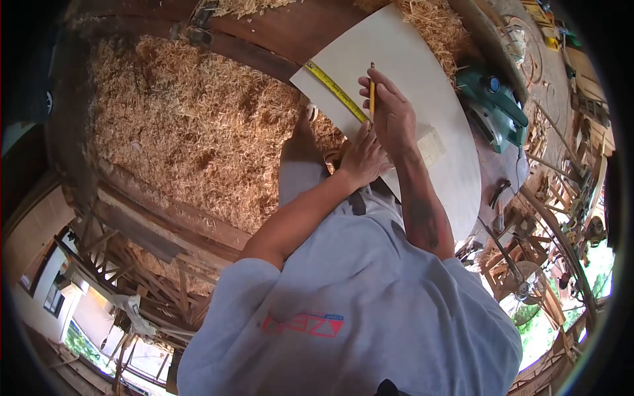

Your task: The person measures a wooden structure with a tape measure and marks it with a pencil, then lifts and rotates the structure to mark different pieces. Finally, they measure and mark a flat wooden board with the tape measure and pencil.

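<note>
A pale wooden board (pixel 356 43) with a curved outer edge lies in front of me. Across its left part runs a yellow tape measure (pixel 333 89), its blade stretched out toward the far edge. My left hand (pixel 363 157) is closed at the near end of the tape; its case is hidden by the hand. Just right of it, my right hand (pixel 395 117) holds a yellow pencil (pixel 372 96) between thumb and fingers, the pencil roughly upright in view, above the board. A small light wood block (pixel 430 146) rests on the board beside my right wrist.
A green power tool (pixel 492 109) sits right of the board, with a dark-handled tool (pixel 500 195) nearer me. Wood shavings (pixel 185 125) cover the ground at left; more shavings (pixel 432 30) lie behind the board. A fan (pixel 525 284) and scrap wood stand at lower right.
</note>
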`<control>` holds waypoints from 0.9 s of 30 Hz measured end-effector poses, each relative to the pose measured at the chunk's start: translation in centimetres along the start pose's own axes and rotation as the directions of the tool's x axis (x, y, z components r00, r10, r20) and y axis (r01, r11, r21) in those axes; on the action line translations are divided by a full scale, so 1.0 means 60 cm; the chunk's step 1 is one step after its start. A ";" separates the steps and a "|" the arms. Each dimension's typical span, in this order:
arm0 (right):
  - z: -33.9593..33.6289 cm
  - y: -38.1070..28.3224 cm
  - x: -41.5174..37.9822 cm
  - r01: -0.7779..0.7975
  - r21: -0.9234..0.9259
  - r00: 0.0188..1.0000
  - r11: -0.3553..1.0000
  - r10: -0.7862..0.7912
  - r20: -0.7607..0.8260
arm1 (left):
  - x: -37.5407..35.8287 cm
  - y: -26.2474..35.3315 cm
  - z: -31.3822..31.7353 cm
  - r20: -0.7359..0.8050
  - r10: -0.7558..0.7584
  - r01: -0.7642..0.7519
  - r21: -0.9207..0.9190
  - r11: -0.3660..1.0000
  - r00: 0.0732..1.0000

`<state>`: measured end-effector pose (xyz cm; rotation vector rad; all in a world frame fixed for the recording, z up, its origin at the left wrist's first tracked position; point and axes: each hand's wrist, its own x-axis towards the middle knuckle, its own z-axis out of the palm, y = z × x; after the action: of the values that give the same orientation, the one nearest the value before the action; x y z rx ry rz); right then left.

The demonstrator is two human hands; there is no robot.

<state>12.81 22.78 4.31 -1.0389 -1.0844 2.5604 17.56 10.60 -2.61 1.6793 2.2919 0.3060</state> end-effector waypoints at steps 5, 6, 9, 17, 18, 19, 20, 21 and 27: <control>0.015 -0.006 -0.001 0.127 -0.276 0.992 0.953 -0.121 0.040 | 0.004 0.001 -0.003 0.086 -0.003 -0.003 0.080 0.997 0.996; 0.020 -0.008 -0.001 0.149 -0.382 0.989 0.912 -0.147 0.036 | 0.005 0.000 -0.003 0.085 -0.009 0.002 0.080 0.997 0.996; 0.002 -0.010 0.005 0.093 -0.448 0.991 0.889 -0.041 0.124 | 0.003 -0.001 -0.002 0.056 0.023 -0.030 0.118 0.993 0.998; -0.004 -0.025 -0.046 -0.110 -0.592 0.991 0.799 0.134 -0.004 | 0.013 0.001 -0.027 0.139 0.018 -0.046 0.205 0.978 0.990; 0.000 -0.023 -0.049 -0.072 -0.585 0.997 0.808 0.076 -0.017 | 0.012 0.001 -0.021 0.138 0.018 -0.047 0.210 0.977 0.990; 0.003 -0.022 -0.050 -0.036 -0.579 0.999 0.815 0.021 -0.033 | 0.008 0.002 -0.015 0.136 0.018 -0.043 0.183 0.982 0.991; 0.003 -0.020 -0.046 -0.034 -0.577 0.999 0.816 0.020 -0.030 | 0.006 0.003 -0.008 0.135 0.016 -0.038 0.157 0.987 0.991; 0.004 -0.018 -0.039 0.015 -0.399 0.999 0.917 -0.026 -0.021 | 0.010 0.001 -0.015 0.137 0.014 -0.036 0.161 0.986 0.990; -0.002 0.000 -0.011 0.112 -0.069 0.991 0.991 -0.107 0.084 | 0.008 0.001 -0.015 0.259 0.023 -0.044 0.078 0.996 0.966</control>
<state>13.37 22.56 4.61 -0.8727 -1.2294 2.5117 17.13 11.08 -1.78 1.6878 2.1123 -0.0038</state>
